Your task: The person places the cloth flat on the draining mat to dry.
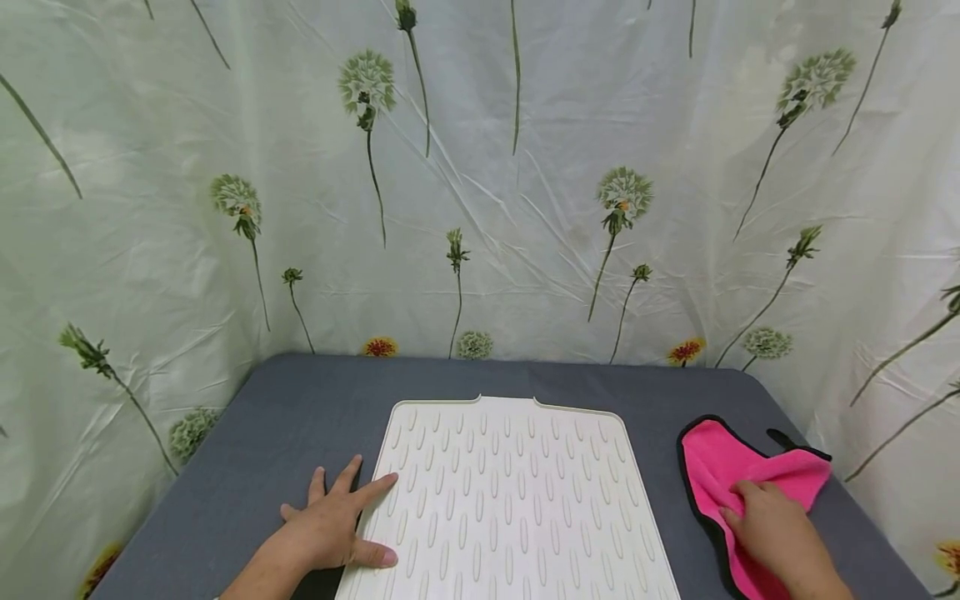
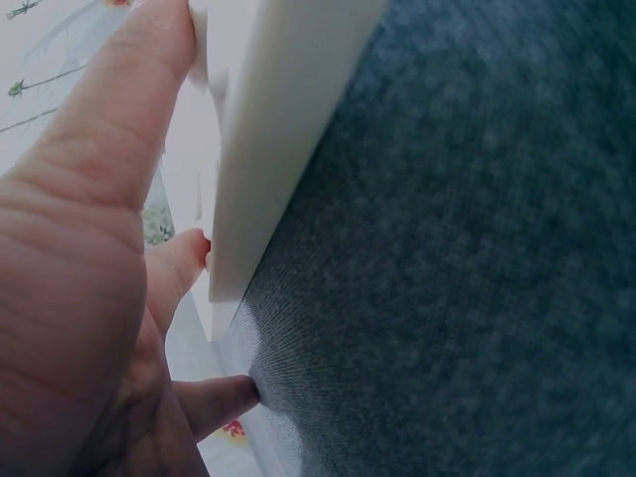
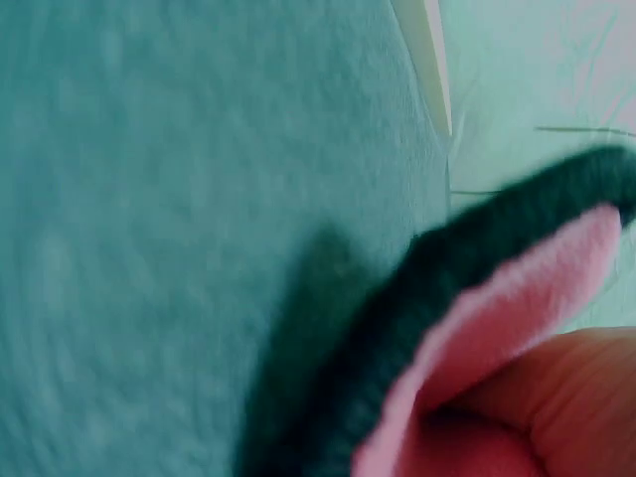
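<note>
A white board (image 1: 506,492) with rows of raised oval ridges and a raised lip lies on the grey cloth surface. My left hand (image 1: 322,525) spreads its fingers over the board's left edge; thumb and index finger touch the board, while other fingers reach past it. In the left wrist view, the board's thick side (image 2: 273,149) shows beside the hand, and one fingertip presses the grey fabric. To the right, my right hand (image 1: 780,533) grips a bright pink cleaning cloth (image 1: 712,458) with black edging. The right wrist view shows the cloth (image 3: 527,298) bunched by the fingers, partly hiding them.
Grey fabric (image 1: 330,387) covers the table, with strips of it beside and behind the board. A pale curtain (image 1: 525,208) printed with dandelions hangs around the back and sides. The cloth's black loop (image 1: 782,437) lies near the table's right edge.
</note>
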Demonstrator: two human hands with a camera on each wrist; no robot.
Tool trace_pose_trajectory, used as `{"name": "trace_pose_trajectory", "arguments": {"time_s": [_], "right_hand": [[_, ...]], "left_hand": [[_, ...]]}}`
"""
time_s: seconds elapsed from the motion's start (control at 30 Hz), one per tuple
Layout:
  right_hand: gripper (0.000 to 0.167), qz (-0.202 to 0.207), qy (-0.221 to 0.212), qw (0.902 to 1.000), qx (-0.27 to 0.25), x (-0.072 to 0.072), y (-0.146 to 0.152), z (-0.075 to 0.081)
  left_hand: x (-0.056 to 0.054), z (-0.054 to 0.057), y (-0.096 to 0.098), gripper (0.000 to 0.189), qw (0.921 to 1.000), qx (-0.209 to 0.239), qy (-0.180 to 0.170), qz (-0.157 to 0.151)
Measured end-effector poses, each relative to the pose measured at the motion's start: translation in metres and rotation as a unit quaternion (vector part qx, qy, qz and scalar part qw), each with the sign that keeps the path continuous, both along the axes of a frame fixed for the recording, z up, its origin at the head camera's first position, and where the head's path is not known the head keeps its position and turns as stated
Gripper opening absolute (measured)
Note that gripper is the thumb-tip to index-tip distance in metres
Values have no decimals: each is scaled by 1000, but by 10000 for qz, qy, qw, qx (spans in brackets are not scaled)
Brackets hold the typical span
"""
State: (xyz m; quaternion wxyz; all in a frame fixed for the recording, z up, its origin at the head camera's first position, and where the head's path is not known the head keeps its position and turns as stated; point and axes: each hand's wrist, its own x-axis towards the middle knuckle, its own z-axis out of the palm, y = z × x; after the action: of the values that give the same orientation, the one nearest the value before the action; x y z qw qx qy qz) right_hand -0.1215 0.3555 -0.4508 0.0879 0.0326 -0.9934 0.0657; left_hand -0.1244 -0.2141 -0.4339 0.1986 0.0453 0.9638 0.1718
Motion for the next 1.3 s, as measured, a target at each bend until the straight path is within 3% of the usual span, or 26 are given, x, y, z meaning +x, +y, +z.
{"name": "trace_pose_trajectory", "arguments": {"time_s": [0.27, 0.4, 0.53, 0.7, 0.83, 0.93, 1.3], "right_hand": [[22, -58, -190, 9997, -105, 0, 1, 5], [18, -259, -509, 9979, -302, -1, 6, 13], [22, -514, -511, 9964, -446, 0, 9, 19], [35, -832, 127, 9944, -645, 4, 9, 22], [35, -993, 813, 9896, -654, 8, 4, 25], [35, -1137, 1086, 9858, -595, 10, 0, 31], [32, -977, 2252, 9666, -740, 16, -9, 52]], "left_hand": [[1, -2, -1, 108, 10000, 31, 43, -7], [1, -3, -1, 108, 10000, 45, 68, 7], [1, -2, 0, 109, 10000, 62, 59, 18], [2, -2, 0, 109, 10000, 70, 59, 24], [2, -2, 0, 109, 9999, 93, 60, 31], [2, -2, 0, 109, 9999, 92, 63, 36], [2, -3, 0, 110, 9999, 58, 62, 55]]}}
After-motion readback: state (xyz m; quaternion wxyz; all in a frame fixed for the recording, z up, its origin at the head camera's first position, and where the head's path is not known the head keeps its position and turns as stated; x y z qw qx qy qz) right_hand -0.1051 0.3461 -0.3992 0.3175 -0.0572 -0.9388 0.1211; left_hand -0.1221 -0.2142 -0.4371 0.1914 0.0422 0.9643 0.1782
